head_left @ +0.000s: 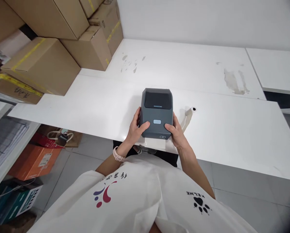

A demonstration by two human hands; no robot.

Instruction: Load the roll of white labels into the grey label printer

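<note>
A dark grey label printer is at the front of the white table, with a black window on its top and a light button in the middle. My left hand grips its left side, thumb on the top cover. On the opposite side my right hand holds it the same way. A white strip of paper sticks out below the printer's front edge. To the right of the printer lies a small paper roll with a loose tail curling towards my right wrist. The undersides of my fingers are hidden.
Cardboard boxes are stacked on the table's left end against the wall. The white table carries worn patches. Below left, an orange box and other packages stand on the floor beside a shelf.
</note>
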